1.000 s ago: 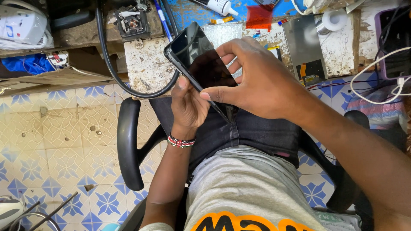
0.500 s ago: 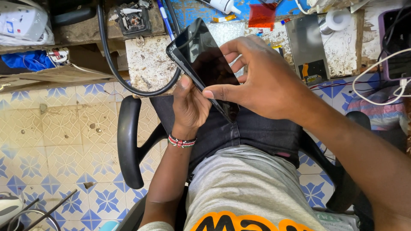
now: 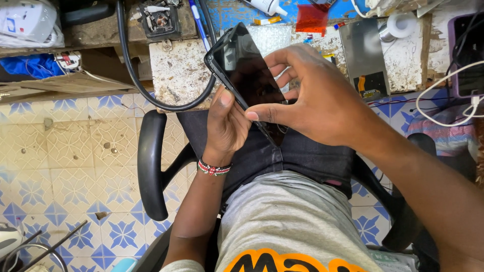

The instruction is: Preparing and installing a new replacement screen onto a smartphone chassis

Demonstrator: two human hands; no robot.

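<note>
Black glass phone [image 3: 249, 75], tilted, screen dark, held above lap between both hands, just near of workbench edge [image 3: 176, 75]. Left hand [image 3: 227, 123] curled around lower left edge of phone, thumb pressed along its side, fingers hidden behind it; beaded bracelet [image 3: 214, 168] on that wrist. Right hand [image 3: 315, 100] closed loosely on phone from right, thumb laid across lower screen, index and middle fingers bent over its right edge. Black chair armrest [image 3: 151, 163] left of lap, over blue-patterned floor tiles [image 3: 65, 151]. Farther off on worn bench: black hose [image 3: 136, 80] looping down off its edge, red translucent sheet [image 3: 311, 19], roll of white tape [image 3: 401, 24], grey metal plate [image 3: 364, 53]. White cable [image 3: 443, 100] trailing at far right.
</note>
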